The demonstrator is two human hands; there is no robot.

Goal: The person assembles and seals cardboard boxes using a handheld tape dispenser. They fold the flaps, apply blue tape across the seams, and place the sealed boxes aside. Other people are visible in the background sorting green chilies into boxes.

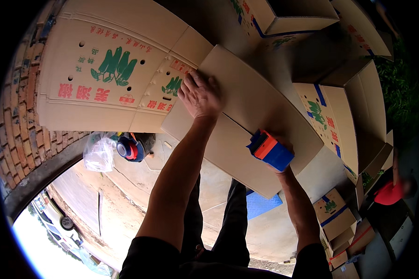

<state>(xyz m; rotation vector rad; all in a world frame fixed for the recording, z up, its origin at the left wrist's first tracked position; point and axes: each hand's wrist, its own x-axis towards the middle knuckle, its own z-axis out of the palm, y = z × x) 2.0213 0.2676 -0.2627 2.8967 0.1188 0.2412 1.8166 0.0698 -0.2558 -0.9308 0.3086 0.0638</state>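
Note:
A plain-faced cardboard box (251,87) lies before me, its two flaps meeting along a narrow central seam. My left hand (200,94) rests on the far left part of the flaps, fingers bent near the box's left edge, gripping nothing I can see. In my right hand (283,166) is a blue and orange hand-held tape dispenser (272,151), over the near end of the seam. The dispenser hides most of that hand's fingers. Whether its head touches the cardboard I cannot tell.
Flattened printed cartons (118,69) lie left, beside a brick wall (21,115). Tape rolls (127,148) and a plastic bag (99,155) sit below them. Open cartons (335,104) stand right, another open carton (282,24) ahead. A blue plate (263,205) lies near my legs; a person (391,191) is far right.

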